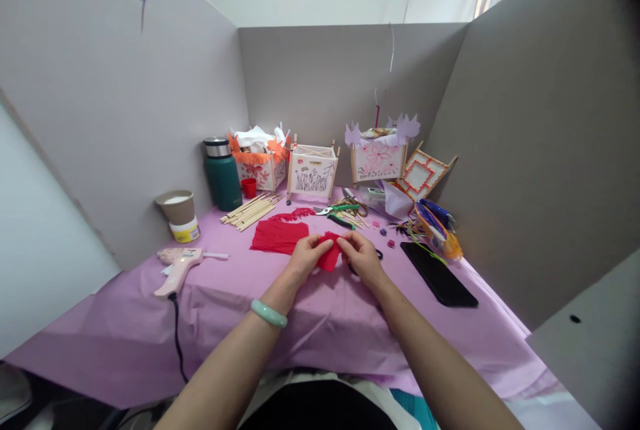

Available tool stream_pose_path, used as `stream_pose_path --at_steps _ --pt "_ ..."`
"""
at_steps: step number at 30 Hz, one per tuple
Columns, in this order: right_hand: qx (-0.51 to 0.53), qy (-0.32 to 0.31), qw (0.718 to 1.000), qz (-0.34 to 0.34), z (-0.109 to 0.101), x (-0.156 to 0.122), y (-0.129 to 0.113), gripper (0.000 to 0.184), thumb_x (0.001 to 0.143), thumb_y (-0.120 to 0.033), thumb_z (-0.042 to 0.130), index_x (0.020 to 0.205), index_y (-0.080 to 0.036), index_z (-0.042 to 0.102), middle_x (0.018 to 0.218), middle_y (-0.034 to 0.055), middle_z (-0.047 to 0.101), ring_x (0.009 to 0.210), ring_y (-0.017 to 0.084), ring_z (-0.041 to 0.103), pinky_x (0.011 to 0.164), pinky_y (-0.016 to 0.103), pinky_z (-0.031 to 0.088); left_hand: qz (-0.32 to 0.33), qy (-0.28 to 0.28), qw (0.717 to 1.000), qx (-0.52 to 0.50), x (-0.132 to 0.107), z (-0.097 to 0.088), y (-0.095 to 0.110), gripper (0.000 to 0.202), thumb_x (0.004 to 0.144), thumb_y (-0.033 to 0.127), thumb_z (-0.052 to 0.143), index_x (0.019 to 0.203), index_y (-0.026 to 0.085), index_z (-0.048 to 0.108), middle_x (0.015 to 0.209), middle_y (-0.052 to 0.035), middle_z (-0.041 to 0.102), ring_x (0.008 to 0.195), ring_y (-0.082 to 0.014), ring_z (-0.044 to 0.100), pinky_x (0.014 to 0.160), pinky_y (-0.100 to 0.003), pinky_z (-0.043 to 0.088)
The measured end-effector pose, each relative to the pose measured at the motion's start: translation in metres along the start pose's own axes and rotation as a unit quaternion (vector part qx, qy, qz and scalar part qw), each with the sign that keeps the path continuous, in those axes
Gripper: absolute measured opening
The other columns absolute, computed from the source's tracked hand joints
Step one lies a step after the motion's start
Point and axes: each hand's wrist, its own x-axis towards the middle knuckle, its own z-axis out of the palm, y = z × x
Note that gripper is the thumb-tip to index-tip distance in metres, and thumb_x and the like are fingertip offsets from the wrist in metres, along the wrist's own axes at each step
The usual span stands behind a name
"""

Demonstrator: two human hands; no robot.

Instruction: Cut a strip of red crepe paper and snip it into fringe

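Between my two hands is a small piece of red crepe paper (329,259). My left hand (306,257), with a pale green bangle (269,313) on its wrist, pinches the paper's left side. On the right side, my right hand (361,257) pinches it with thumb and forefinger. A larger sheet of red crepe paper (277,237) lies flat just beyond my left hand, with a fringed red strip (295,214) behind it. Partly hidden under my right hand are black-handled scissors (379,255).
A pink glue gun (181,267) lies at left, its cord over the edge. Wooden sticks (253,210), a green bottle (223,177) and decorated box lanterns (313,173) stand toward the back. Green-handled pliers (340,210) lie mid-table. A black phone (437,273) and pencil case (436,230) are right.
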Motion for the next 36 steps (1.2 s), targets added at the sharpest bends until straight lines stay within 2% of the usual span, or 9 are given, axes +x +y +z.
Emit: stream_pose_path --at_steps 10,14,17,20,22,25,30,34,36 --pt "-0.020 -0.004 0.999 0.034 -0.002 -0.001 -0.003 0.037 0.079 -0.055 0.056 0.066 -0.020 0.052 0.045 -0.0049 0.048 0.039 0.010 0.041 0.041 0.023 0.031 -0.042 -0.045 0.998 0.003 0.001 -0.002 -0.004 0.039 0.060 0.044 0.078 0.076 0.011 0.062 0.061 0.0008 0.060 0.049 -0.0078 0.049 0.047 -0.020 0.033" --pt "-0.004 0.021 0.999 0.047 -0.002 0.000 -0.004 0.039 0.083 -0.055 0.048 0.065 -0.020 0.051 0.049 -0.0032 0.051 0.039 0.010 0.042 0.041 0.024 0.033 -0.080 -0.064 0.993 -0.055 0.001 -0.006 -0.002 0.034 0.063 0.040 0.077 0.077 0.013 0.061 0.054 0.0033 0.054 0.042 -0.0056 0.042 0.043 -0.020 0.028" --pt "0.007 0.024 1.000 -0.002 -0.003 0.000 -0.004 0.025 0.080 -0.044 0.054 0.086 -0.020 0.057 0.073 0.0004 0.061 0.055 0.012 0.053 0.050 0.024 0.041 -0.122 -0.113 0.976 -0.140 0.001 -0.009 0.001 0.030 0.063 0.033 0.079 0.073 0.013 0.059 0.050 0.0056 0.045 0.041 -0.0038 0.036 0.043 -0.019 0.027" --pt "-0.032 -0.021 0.995 -0.090 -0.004 -0.001 -0.004 0.031 0.076 -0.030 0.059 0.107 -0.023 0.057 0.105 0.0058 0.060 0.084 0.016 0.058 0.069 0.027 0.047 -0.162 -0.144 0.959 -0.185 0.002 -0.013 0.003 0.030 0.061 0.029 0.081 0.067 0.013 0.056 0.050 0.0058 0.042 0.043 -0.0037 0.035 0.043 -0.019 0.026" --pt "-0.054 -0.046 0.988 -0.137 -0.005 -0.001 -0.006 0.030 0.077 -0.026 0.059 0.107 -0.024 0.059 0.117 0.0071 0.055 0.098 0.018 0.056 0.078 0.029 0.046 -0.182 -0.156 0.951 -0.196 0.002 -0.015 0.003 0.029 0.061 0.027 0.081 0.068 0.013 0.056 0.051 0.0057 0.041 0.043 -0.0037 0.034 0.043 -0.019 0.025" --pt "-0.066 -0.049 0.983 -0.166 -0.006 -0.002 -0.008 0.013 0.080 -0.028 0.059 0.091 -0.022 0.064 0.112 0.0067 0.056 0.106 0.020 0.053 0.085 0.031 0.043 -0.201 -0.166 0.944 -0.201 0.002 -0.016 0.002 0.028 0.061 0.026 0.081 0.071 0.012 0.059 0.051 0.0052 0.042 0.043 -0.0033 0.034 0.042 -0.018 0.024" --pt "-0.042 -0.023 0.993 -0.112 -0.006 -0.001 -0.006 0.014 0.080 -0.034 0.058 0.080 -0.020 0.060 0.089 0.0043 0.061 0.089 0.019 0.057 0.081 0.031 0.043 -0.182 -0.115 0.960 -0.179 0.004 -0.012 -0.002 0.032 0.064 0.034 0.079 0.083 0.012 0.064 0.066 -0.0023 0.060 0.047 -0.0070 0.048 0.045 -0.020 0.036" --pt "-0.018 0.036 0.998 -0.044 -0.007 0.002 0.000 0.016 0.076 -0.035 0.058 0.076 -0.020 0.056 0.071 -0.0005 0.057 0.068 0.016 0.052 0.067 0.028 0.042 -0.062 -0.001 0.988 -0.142 0.007 -0.006 -0.003 0.053 0.073 0.060 0.062 0.091 0.011 0.065 0.080 -0.0096 0.066 0.064 -0.0150 0.060 0.056 -0.026 0.046" --pt "-0.010 0.054 0.998 -0.022 -0.007 0.004 0.001 0.016 0.074 -0.035 0.058 0.073 -0.020 0.053 0.065 -0.0021 0.054 0.061 0.014 0.048 0.060 0.026 0.040 -0.011 0.018 0.994 -0.107 0.007 -0.004 -0.002 0.055 0.070 0.061 0.064 0.091 0.010 0.066 0.079 -0.0091 0.066 0.068 -0.0156 0.061 0.060 -0.026 0.047"
